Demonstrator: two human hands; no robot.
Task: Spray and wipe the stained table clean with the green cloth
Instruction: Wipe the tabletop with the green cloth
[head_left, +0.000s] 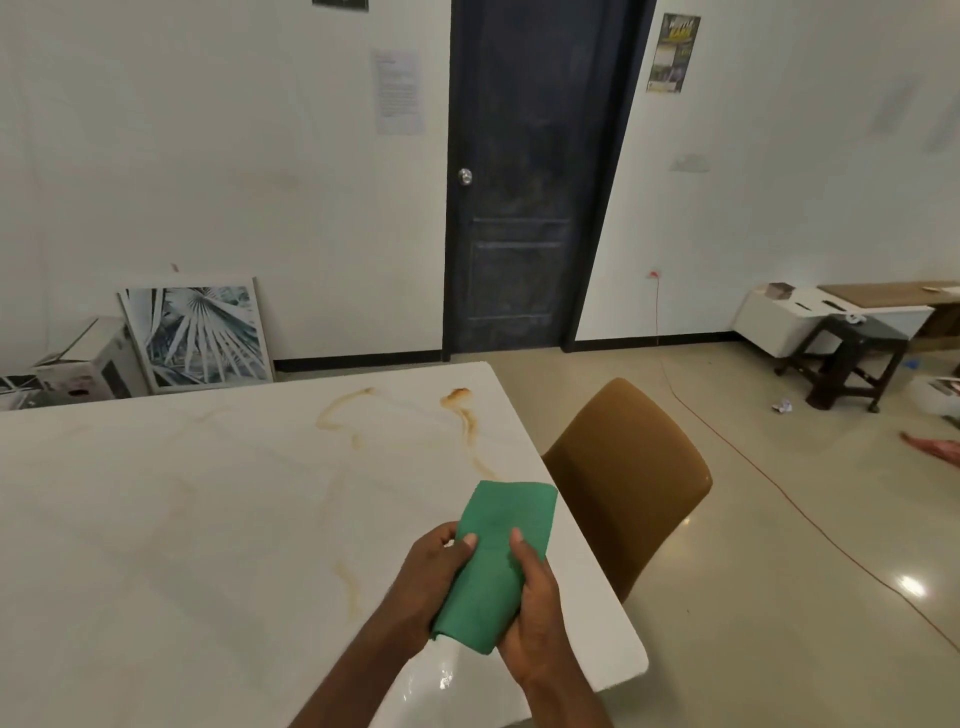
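A folded green cloth (493, 556) is held above the right part of the white table (182, 519). My left hand (428, 577) grips its left edge and my right hand (535, 608) grips its right edge, thumbs on top. Brown stains (460, 410) streak the tabletop, with a curved one (337, 410) further left and fainter trails (350, 587) running toward me. No spray bottle is in view.
A brown chair (628, 483) stands against the table's right edge. A dark door (524, 182) is straight ahead. A framed picture (200, 332) and boxes lean on the wall at the left. An orange cable (779, 499) crosses the floor; low furniture (841, 332) sits far right.
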